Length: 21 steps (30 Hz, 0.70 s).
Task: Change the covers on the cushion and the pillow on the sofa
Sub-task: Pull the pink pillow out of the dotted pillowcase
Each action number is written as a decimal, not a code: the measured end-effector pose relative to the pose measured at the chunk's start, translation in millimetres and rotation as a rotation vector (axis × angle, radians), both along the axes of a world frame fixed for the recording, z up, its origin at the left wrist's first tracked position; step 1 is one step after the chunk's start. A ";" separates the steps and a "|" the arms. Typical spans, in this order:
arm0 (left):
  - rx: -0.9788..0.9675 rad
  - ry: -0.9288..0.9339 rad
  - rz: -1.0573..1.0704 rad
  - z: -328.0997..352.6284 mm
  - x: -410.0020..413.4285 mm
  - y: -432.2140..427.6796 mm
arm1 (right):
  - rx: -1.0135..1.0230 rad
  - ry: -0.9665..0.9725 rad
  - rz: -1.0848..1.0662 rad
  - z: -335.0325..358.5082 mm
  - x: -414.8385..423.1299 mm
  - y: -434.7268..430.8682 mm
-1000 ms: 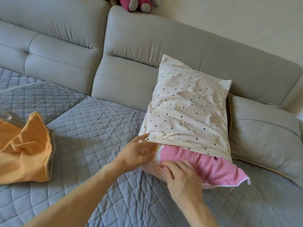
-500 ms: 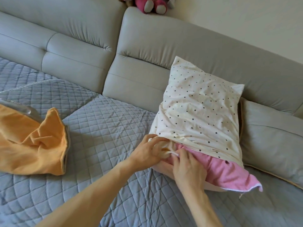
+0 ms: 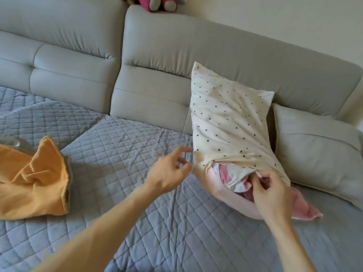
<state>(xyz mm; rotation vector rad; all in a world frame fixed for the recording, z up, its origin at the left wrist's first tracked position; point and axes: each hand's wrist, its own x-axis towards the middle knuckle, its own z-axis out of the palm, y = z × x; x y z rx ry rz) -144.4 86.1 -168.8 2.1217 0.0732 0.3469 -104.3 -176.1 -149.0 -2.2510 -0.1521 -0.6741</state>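
Observation:
A pillow in a cream cover with dark dots [image 3: 227, 118] leans upright against the grey sofa back [image 3: 196, 55]. Its open lower end shows pink and white fabric [image 3: 231, 176] bunched inside, and a pink flap [image 3: 302, 209] sticks out at the lower right. My right hand [image 3: 271, 191] pinches a thin white tie at the opening. My left hand [image 3: 170, 171] hovers just left of the pillow's lower corner, fingers spread, blurred; whether it pinches a tie end is unclear. An orange cover [image 3: 33, 181] lies crumpled at the left.
A grey cushion [image 3: 318, 154] leans on the sofa back right of the pillow. A quilted blue-grey mat [image 3: 121, 154] covers the seat. A pink and grey plush toy [image 3: 159, 3] sits on top of the sofa back.
Both hands were together at the pillow's lower left opening. Now my left hand has pulled away to the left and my right hand has shifted right along the opening. The opening looks more gathered.

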 end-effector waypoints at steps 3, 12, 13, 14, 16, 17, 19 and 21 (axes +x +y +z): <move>-0.164 0.125 -0.142 -3.1 2.9 -46.7 | -0.057 -0.035 0.069 -16.5 -7.5 17.8; -0.518 0.082 -0.230 -17.9 1.9 -36.1 | -0.420 -0.203 0.200 -39.2 -23.6 34.7; -0.555 0.095 -0.248 -18.6 1.4 -35.3 | -0.407 -0.206 0.213 -40.0 -22.1 34.2; -0.565 0.104 -0.253 -19.4 0.8 -34.6 | -0.392 -0.200 0.230 -40.6 -20.9 33.9; -0.505 0.096 -0.237 -20.4 1.5 -33.4 | -0.342 -0.176 0.246 -39.0 -20.3 34.1; -0.469 0.087 -0.225 -20.3 2.1 -33.9 | -0.307 -0.164 0.232 -38.1 -20.0 34.1; -0.427 0.062 -0.202 -21.1 4.4 -36.9 | -0.231 -0.136 0.189 -38.0 -19.7 34.2; -0.405 0.035 -0.173 -21.5 6.5 -42.9 | -0.173 -0.112 0.160 -37.9 -17.9 36.5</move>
